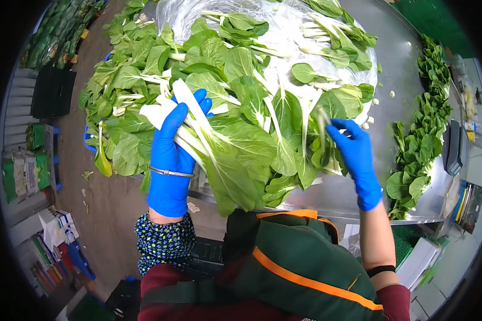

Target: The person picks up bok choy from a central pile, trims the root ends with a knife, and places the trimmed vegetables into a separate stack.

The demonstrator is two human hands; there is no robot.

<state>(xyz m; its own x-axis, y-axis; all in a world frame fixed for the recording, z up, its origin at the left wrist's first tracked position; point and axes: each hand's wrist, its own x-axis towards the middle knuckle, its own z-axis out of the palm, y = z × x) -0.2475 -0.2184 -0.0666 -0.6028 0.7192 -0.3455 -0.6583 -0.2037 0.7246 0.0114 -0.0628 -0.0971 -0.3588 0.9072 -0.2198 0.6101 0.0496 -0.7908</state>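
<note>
My left hand (pixel 169 147), in a blue glove with a metal bangle over its wrist, is wrapped around the white stems of a bunch of bok choy (pixel 233 166). The green leaves of that bunch spread to the right and towards me. To the right, my right hand (pixel 357 152), also gloved in blue, has thumb and fingers pinched on a pale bok choy stalk (pixel 322 120), blurred by motion. Below and beyond both hands lies a large heap of loose bok choy (pixel 128 104), partly over clear plastic film (pixel 185 16).
A metal table (pixel 393 59) carries the greens. Along its right side runs a row of bok choy (pixel 431 115). White stem scraps (pixel 370 119) lie near the heap. Green crates (pixel 436 21) stand at the back right, and a dark crate (pixel 54 91) is at left.
</note>
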